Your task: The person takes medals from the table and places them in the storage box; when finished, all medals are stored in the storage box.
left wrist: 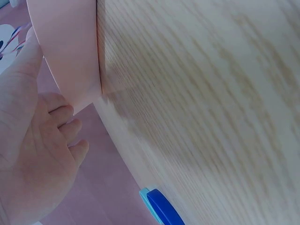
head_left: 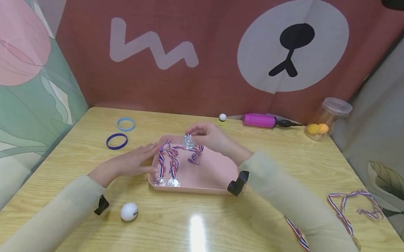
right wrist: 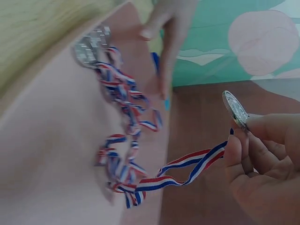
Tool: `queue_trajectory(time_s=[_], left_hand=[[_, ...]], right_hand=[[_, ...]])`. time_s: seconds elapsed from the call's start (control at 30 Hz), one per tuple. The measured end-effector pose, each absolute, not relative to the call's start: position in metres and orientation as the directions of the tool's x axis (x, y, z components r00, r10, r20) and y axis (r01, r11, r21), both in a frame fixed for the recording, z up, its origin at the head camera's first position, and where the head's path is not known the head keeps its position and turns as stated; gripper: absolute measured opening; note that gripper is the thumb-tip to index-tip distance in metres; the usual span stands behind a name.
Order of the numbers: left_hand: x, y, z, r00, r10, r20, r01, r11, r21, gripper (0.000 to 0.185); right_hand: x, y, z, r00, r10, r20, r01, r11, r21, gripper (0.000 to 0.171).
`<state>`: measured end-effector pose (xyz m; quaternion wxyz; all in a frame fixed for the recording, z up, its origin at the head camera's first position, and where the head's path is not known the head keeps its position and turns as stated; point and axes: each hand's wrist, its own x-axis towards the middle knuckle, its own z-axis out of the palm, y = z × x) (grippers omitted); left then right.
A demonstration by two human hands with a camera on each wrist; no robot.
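A silver medal point(head_left: 188, 141) is pinched between the thumb and fingers of the right hand point(head_left: 211, 137) and held up by the far edge of the pink tray point(head_left: 208, 176); its striped ribbon point(right wrist: 201, 169) is trailed down into a bunch of ribbons there. By the left hand point(head_left: 136, 161) nothing is clasped: its fingers are stretched out at the tray's left end, with the thumb laid over the rim. The raised medal is thus positioned beyond that hand and to its right. Two silver medals point(head_left: 174, 182) are laid side by side in the near left corner. The step in hand is judged to be the arranging of a third with these; for the next move, a gentle lowering seems to be called for, without the pair being dragged. On the surface point(head_left: 165, 234), two wristbands point(head_left: 116, 147) are seen left of the tray, a white ball point(head_left: 129, 211) is set in front, and a gold medal point(head_left: 357, 244) is placed far right.
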<state>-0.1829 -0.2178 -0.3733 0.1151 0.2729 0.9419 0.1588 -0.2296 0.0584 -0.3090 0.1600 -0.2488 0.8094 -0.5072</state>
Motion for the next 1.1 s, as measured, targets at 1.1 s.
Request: queue_trajectory(time_s=[1.1], left_hand=[[-0.183,-0.219,-0.373,-0.824,0.551,-0.134,0.473,0.798,0.372,0.083]], right_hand=[[-0.204,0.073,-0.390,-0.633,-0.768,-0.097,-0.455,0.471,-0.755,0.051]])
